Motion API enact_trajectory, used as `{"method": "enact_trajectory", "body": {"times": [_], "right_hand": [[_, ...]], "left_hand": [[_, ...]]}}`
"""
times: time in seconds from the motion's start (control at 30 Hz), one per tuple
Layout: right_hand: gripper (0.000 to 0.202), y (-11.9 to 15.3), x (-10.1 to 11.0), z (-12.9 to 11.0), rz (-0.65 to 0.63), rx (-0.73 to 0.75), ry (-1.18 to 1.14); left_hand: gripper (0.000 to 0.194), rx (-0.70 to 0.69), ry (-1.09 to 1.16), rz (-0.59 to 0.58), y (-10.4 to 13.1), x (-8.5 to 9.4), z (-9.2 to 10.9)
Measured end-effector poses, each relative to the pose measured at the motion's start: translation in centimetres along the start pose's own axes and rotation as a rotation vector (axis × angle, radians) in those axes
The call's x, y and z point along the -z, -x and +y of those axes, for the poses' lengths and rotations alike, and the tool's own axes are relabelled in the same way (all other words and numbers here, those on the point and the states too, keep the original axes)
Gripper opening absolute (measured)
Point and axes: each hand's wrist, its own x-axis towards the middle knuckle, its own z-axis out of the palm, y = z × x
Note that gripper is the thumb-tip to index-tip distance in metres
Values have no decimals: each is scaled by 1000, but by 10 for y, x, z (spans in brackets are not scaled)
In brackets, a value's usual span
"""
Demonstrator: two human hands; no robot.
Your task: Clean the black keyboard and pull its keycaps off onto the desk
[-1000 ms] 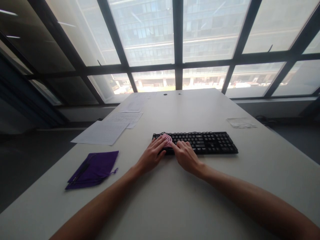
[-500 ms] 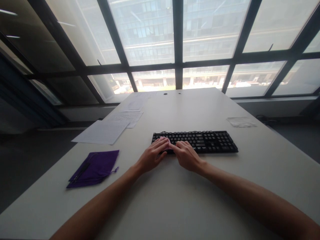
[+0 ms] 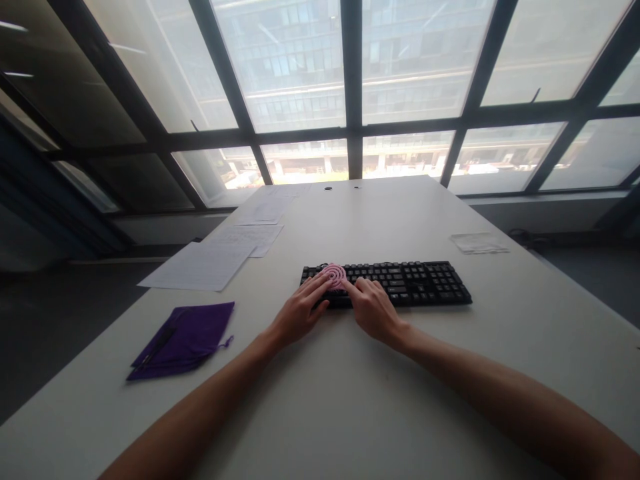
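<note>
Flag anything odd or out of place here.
A pink, round, spiral-patterned disc hides keys toward the left end of the long black keyboard, an odd spot. The nearest white rectangular paper sheet seems to overhang the white tabletop at left. No spill visible.

Daylight enters through broad windows [image 3: 303, 67] beyond the keyboard [image 3: 400, 283], the lower panes blown out to near white. The tabletop [image 3: 360, 227] has a pale sheen on the keyboard's far side and dulls to grey on its near side, with faint, soft shadow beside the forearms [image 3: 215, 407]. Well left of the keyboard, the floor [image 3: 30, 320] sinks into murk. Wide-angle stretch slants the window frames [image 3: 353, 87]; haze softens detail, leaving key legends unreadable.
</note>
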Motion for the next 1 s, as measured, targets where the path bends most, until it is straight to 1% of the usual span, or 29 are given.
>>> {"method": "enact_trajectory", "body": {"times": [0.1, 0.27, 0.4, 0.67, 0.83, 1.0], "right_hand": [[48, 0, 0, 0, 4, -39, 13], [48, -1, 0, -1, -9, -47, 28], [47, -3, 0, -2, -1, -106, 78], [45, -17, -4, 2, -19, -136, 83], [44, -17, -5, 5, -3, -128, 83], [41, -9, -4, 6, 46, -87, 44]], "left_hand": [[55, 0, -5, -1, 0, -1, -2], [55, -1, -8, -27, 1, -2, -4], [57, 21, -32, -40, 0, -4, -4], [56, 129, -138, -33, -18, -12, -3], [55, 156, -170, -8, -28, -19, 1], [54, 107, -141, 29, -24, -23, 5]]}}
